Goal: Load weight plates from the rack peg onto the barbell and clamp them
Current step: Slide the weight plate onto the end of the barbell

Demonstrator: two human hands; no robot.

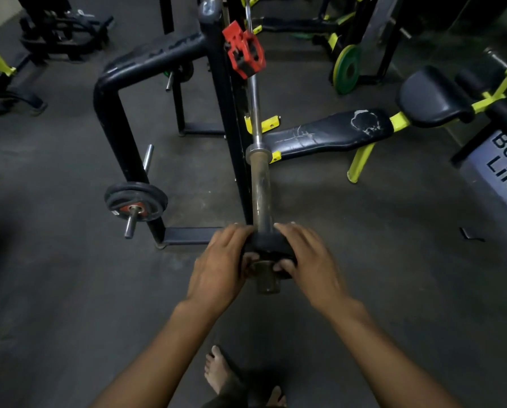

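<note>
**Two hands, one small plate at the sleeve tip**

Two hands work at the near end of the bar [260, 184], which serves as landmark: it runs away from the person across the rack [222, 92], steel, rigid and heavy, its sleeve dull and rusty, likely with some drag. Left of the bar, low on the rack, more plates [136, 201] sit on a peg. Far along the bar hangs a red clamp [244, 51], plastic-looking and light, not yet fitted. At the bar's near tip a small dark plate [268, 245] is threaded on, just past the end. The left hand [221, 266] and right hand [308, 260] grasp its rim on opposite sides, fingers curled over the edge, thumbs near the hole. The plate looks dense but manageable; an even two-sided rim grip should keep it square.
</note>
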